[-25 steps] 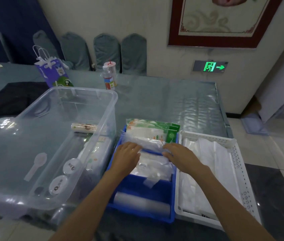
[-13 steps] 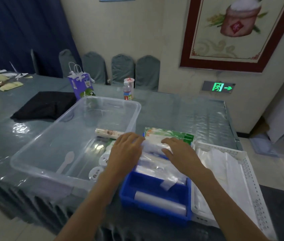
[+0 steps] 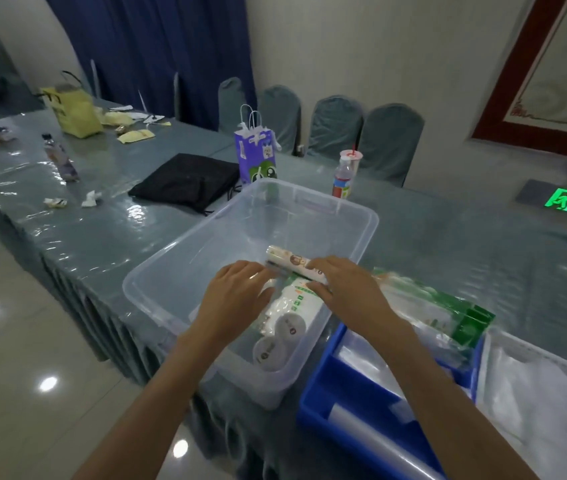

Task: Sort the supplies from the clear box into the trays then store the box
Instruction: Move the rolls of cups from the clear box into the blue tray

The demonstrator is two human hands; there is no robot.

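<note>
The clear box (image 3: 310,199) stands in the middle of the table. Inside it lie a printed roll (image 3: 287,259), a white-and-green pack (image 3: 297,301) and two round lids (image 3: 271,353). Both hands are inside the box. My left hand (image 3: 237,296) reaches over the pack's left side, fingertips near the roll. My right hand (image 3: 348,289) lies over the roll's right end and the pack's top, fingers relaxed. To the right is the blue tray (image 3: 320,403) with clear bags and green packets (image 3: 448,306). Further right is the white tray (image 3: 483,368).
A water bottle (image 3: 342,178) and a purple gift bag (image 3: 256,157) stand behind the box, with a black cloth (image 3: 185,180) to their left. Covered chairs (image 3: 334,124) line the wall. The table edge and tiled floor (image 3: 15,341) are on the left.
Both hands left the bags in the blue tray and moved left into the clear box, onto the roll and pack. The camera swung left.
</note>
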